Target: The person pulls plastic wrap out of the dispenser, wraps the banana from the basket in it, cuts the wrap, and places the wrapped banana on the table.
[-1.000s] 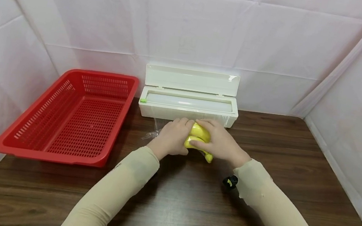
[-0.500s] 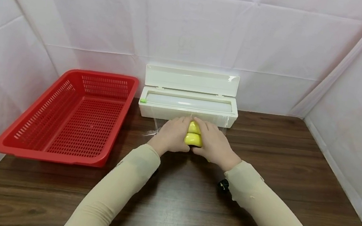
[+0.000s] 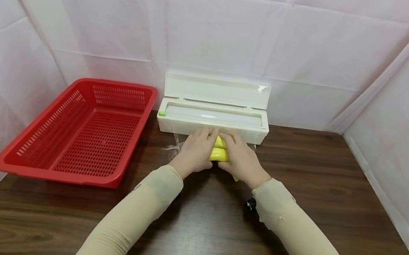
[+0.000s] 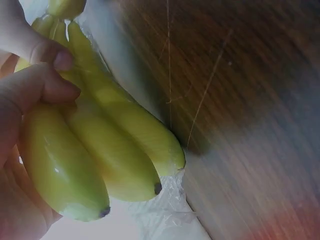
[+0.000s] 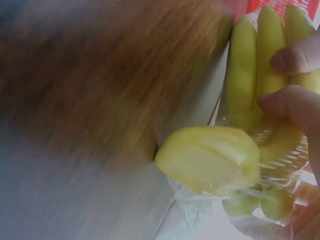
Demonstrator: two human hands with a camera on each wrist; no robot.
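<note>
Compared with a second ago, the right hand [image 3: 241, 158] has closed in toward the left hand [image 3: 195, 150], so the bunch of bananas [image 3: 219, 155], whose stem end jutted well out toward the lower right then, shows mainly as a narrow yellow strip between the hands just below the centre of the head view, with a small yellow tip at the right hand's lower edge; over the last half second the pose has barely altered. Both hands are curled about the bananas and grip them, with digits pressed against the fruit in the wrist views. Shiny cling film [image 3: 175, 147] lies bunched beside the left hand and clings in creases round the bananas near the stem stump [image 5: 207, 160] in the right wrist view. At upper centre the white film dispenser [image 3: 167, 125] has stayed put, its lid [image 3: 217, 91] raised, as has the red plastic basket [image 3: 66, 177] at the left of the frame, on the dark wooden bench [image 3: 190, 237]. For the work in hand, the closer hold probably gives better control of the bunch while film is smoothed round it; the sheet seems to be attached to the dispenser, though the hands hide much of it, so the wrapping looks unfinished
</note>
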